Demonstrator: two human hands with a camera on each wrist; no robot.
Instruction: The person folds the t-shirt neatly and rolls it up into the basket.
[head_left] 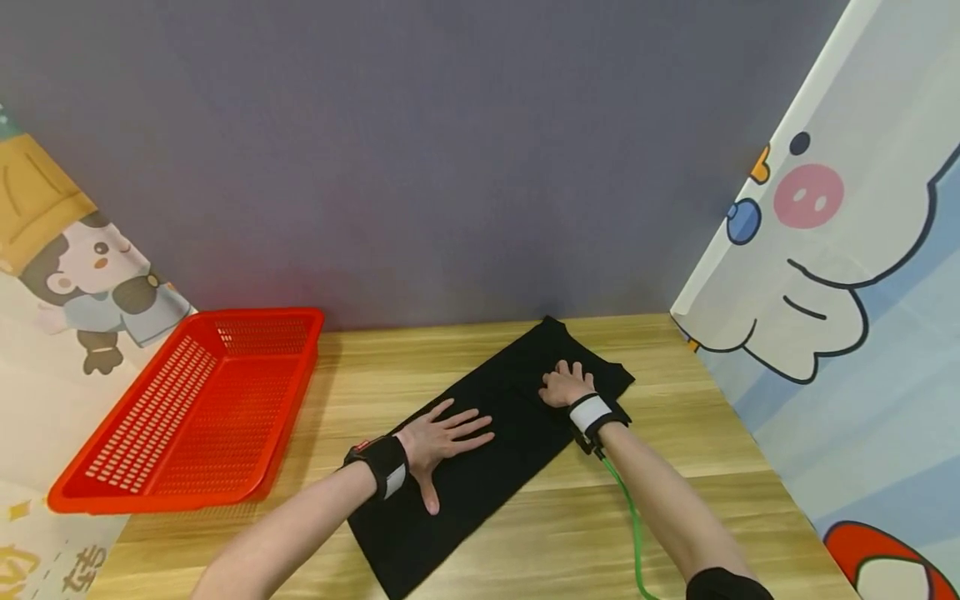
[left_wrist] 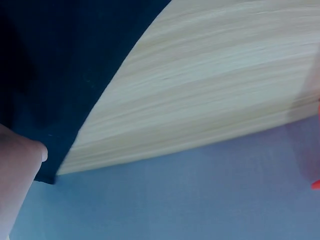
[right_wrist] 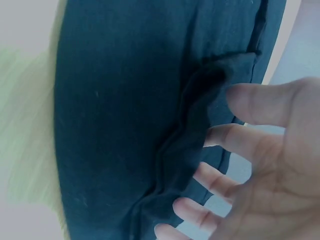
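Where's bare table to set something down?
Table: between basket, cloth and back wall; between right forearm and right wall; nearside, between cloth, left forearm and cable. Crowded: the cloth, under left hand and right hand.

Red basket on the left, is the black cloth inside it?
No, the black cloth lies on the wooden table, outside the red basket, with the left hand spread on top of it.

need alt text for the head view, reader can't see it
A person's left hand, fingers spread, lies on black cloth slanting across a wood-grain table; the right hand is at the cloth's far end. A red basket stands to the left.
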